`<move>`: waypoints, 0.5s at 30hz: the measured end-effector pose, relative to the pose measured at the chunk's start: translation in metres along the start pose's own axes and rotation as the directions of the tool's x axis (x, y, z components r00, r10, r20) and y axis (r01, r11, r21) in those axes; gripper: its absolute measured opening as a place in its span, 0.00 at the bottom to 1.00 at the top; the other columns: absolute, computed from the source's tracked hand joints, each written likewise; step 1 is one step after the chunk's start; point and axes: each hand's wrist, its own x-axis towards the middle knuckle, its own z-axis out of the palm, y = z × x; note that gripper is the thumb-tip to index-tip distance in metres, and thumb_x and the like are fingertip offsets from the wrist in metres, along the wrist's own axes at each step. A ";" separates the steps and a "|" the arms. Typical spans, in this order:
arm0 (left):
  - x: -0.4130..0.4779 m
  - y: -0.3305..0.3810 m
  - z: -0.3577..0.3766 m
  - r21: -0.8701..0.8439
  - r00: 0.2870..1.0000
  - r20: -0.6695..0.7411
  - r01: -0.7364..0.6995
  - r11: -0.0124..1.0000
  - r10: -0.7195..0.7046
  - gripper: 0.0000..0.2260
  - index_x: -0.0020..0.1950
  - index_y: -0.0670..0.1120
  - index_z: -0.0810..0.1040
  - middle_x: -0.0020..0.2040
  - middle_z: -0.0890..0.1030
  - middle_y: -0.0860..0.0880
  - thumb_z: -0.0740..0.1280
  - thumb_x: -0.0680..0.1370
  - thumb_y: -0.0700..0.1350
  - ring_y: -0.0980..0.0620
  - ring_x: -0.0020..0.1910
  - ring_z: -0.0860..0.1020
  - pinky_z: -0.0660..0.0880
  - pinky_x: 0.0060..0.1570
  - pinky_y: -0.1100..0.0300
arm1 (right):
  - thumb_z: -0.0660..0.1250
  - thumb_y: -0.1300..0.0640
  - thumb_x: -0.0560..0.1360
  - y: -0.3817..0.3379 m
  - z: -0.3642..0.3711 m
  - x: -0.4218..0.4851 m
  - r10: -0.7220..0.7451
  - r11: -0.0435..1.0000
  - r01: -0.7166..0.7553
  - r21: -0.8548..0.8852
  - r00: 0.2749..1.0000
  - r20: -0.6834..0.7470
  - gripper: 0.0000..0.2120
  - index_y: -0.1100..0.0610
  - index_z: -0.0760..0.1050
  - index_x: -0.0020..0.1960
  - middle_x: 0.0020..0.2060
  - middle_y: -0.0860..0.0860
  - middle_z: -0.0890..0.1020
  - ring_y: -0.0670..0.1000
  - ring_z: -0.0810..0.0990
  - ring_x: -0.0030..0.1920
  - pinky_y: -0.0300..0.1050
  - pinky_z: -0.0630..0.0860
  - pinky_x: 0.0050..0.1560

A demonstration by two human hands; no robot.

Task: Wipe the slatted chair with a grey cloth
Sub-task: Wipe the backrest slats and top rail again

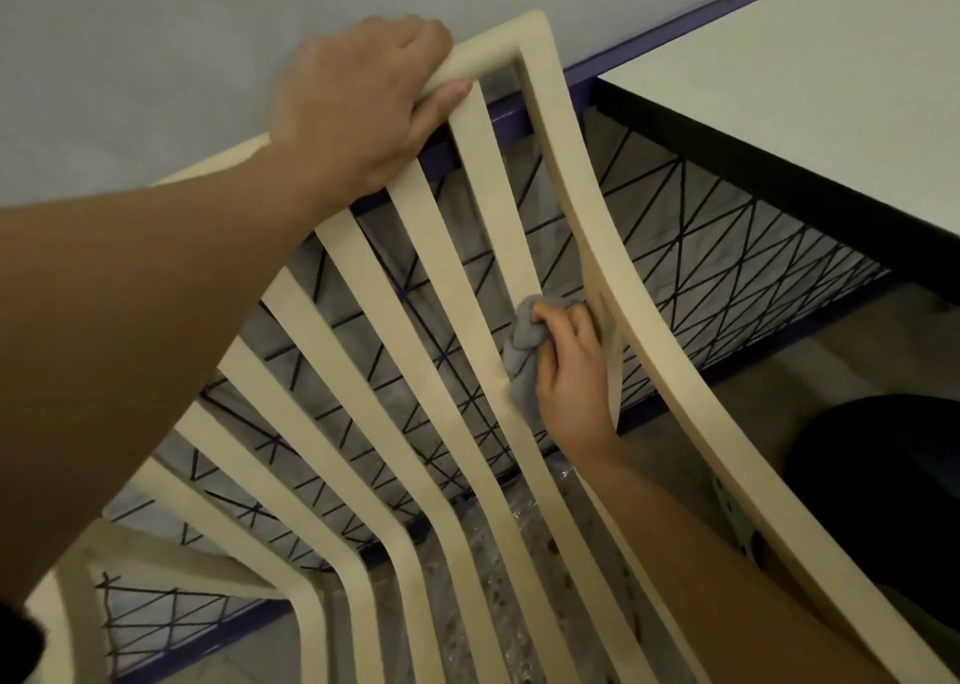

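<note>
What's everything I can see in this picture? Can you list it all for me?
slatted chair: one, cream, fills the middle, tilted toward the camera
grey cloth: one, grey, bunched against a slat right of centre
table: one, white top with black edge, upper right
wire lattice: one, black wires in a purple frame, behind the slats
wall: pale grey, upper left
floor: tan, at right below the lattice
dark rounded thing: one, black, right edge; cannot tell what it is
left hand: one, grips the chair's top rail
right hand: one, holds the cloth against the slat
</note>
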 end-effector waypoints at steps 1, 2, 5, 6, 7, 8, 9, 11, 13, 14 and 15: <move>0.001 0.000 0.000 0.005 1.000 0.001 -0.002 1.000 0.002 0.22 0.59 0.42 0.69 0.50 0.74 0.40 0.48 0.83 0.58 0.39 0.45 0.72 0.71 0.42 0.42 | 0.57 0.67 0.79 0.004 0.000 -0.005 0.037 0.999 -0.037 0.028 0.999 0.001 0.13 0.62 0.75 0.60 0.52 0.58 0.75 0.52 0.73 0.51 0.37 0.67 0.51; 0.001 0.001 0.000 0.014 1.000 0.003 -0.004 1.000 0.004 0.22 0.59 0.42 0.69 0.50 0.74 0.40 0.48 0.83 0.58 0.38 0.45 0.72 0.71 0.41 0.42 | 0.57 0.66 0.80 0.009 0.001 -0.012 0.060 0.996 -0.060 0.060 0.998 -0.003 0.12 0.62 0.75 0.60 0.52 0.54 0.75 0.48 0.74 0.52 0.36 0.69 0.53; 0.001 0.001 0.000 0.043 1.000 -0.002 -0.003 0.999 0.003 0.23 0.59 0.41 0.69 0.49 0.74 0.39 0.47 0.83 0.59 0.38 0.44 0.72 0.69 0.40 0.44 | 0.60 0.65 0.80 0.032 0.006 -0.036 0.053 0.998 -0.052 -0.045 0.998 0.028 0.11 0.57 0.73 0.61 0.54 0.52 0.74 0.47 0.74 0.56 0.39 0.71 0.61; 0.000 0.001 0.000 0.044 1.000 -0.001 0.001 0.999 -0.001 0.23 0.60 0.41 0.69 0.50 0.74 0.39 0.48 0.83 0.59 0.38 0.43 0.72 0.68 0.39 0.45 | 0.60 0.63 0.80 0.043 0.010 -0.044 0.055 0.996 -0.050 -0.076 0.997 0.055 0.11 0.55 0.73 0.61 0.54 0.53 0.74 0.48 0.74 0.56 0.41 0.72 0.61; 0.000 0.002 0.001 0.037 1.000 0.006 0.006 0.999 -0.006 0.23 0.60 0.41 0.69 0.50 0.74 0.38 0.48 0.83 0.59 0.39 0.42 0.71 0.67 0.39 0.46 | 0.60 0.60 0.80 0.051 0.011 -0.053 0.088 0.994 -0.081 -0.080 0.992 0.086 0.08 0.55 0.73 0.59 0.52 0.53 0.74 0.50 0.75 0.54 0.44 0.72 0.60; -0.001 0.003 0.000 0.029 1.000 0.013 0.014 0.999 -0.014 0.23 0.61 0.41 0.68 0.50 0.74 0.38 0.48 0.83 0.59 0.40 0.40 0.70 0.66 0.38 0.47 | 0.61 0.56 0.80 0.057 0.012 -0.062 0.088 0.990 -0.074 -0.121 0.989 0.116 0.06 0.55 0.73 0.54 0.48 0.55 0.73 0.51 0.74 0.50 0.47 0.72 0.57; -0.001 0.003 -0.001 0.022 1.000 0.021 0.020 1.000 -0.020 0.23 0.61 0.41 0.68 0.50 0.74 0.38 0.48 0.83 0.59 0.42 0.39 0.68 0.64 0.37 0.49 | 0.62 0.53 0.79 0.060 0.011 -0.072 0.086 0.984 -0.071 -0.165 0.993 0.081 0.08 0.57 0.72 0.48 0.43 0.58 0.70 0.54 0.73 0.45 0.52 0.72 0.54; 0.000 0.004 0.000 0.014 0.999 0.036 0.035 0.999 -0.035 0.23 0.61 0.41 0.68 0.50 0.73 0.38 0.48 0.83 0.60 0.43 0.38 0.66 0.63 0.37 0.50 | 0.63 0.49 0.77 0.076 0.014 -0.093 0.203 0.977 -0.197 -0.083 0.977 0.070 0.16 0.61 0.67 0.41 0.39 0.63 0.67 0.60 0.69 0.41 0.62 0.70 0.51; -0.002 0.004 0.000 -0.007 0.998 0.041 0.039 0.999 -0.038 0.24 0.61 0.41 0.68 0.48 0.72 0.39 0.48 0.83 0.60 0.43 0.38 0.67 0.64 0.38 0.49 | 0.64 0.45 0.75 0.083 0.017 -0.109 0.295 0.956 -0.291 -0.046 0.946 0.133 0.16 0.56 0.69 0.37 0.38 0.61 0.71 0.58 0.72 0.42 0.67 0.71 0.57; -0.002 0.004 -0.001 -0.013 0.998 0.041 0.045 0.999 -0.044 0.25 0.62 0.41 0.68 0.48 0.72 0.39 0.47 0.83 0.61 0.41 0.40 0.69 0.65 0.40 0.47 | 0.65 0.43 0.74 0.085 0.018 -0.111 0.333 0.942 -0.324 -0.090 0.933 0.134 0.15 0.53 0.71 0.37 0.38 0.57 0.74 0.56 0.75 0.43 0.65 0.72 0.59; -0.002 0.004 0.000 -0.012 0.998 0.047 0.045 0.999 -0.045 0.25 0.63 0.41 0.68 0.49 0.73 0.38 0.47 0.83 0.61 0.39 0.42 0.71 0.66 0.42 0.46 | 0.65 0.43 0.74 0.083 0.019 -0.111 0.362 0.929 -0.343 -0.142 0.921 0.144 0.13 0.51 0.72 0.37 0.37 0.54 0.75 0.53 0.76 0.43 0.62 0.73 0.59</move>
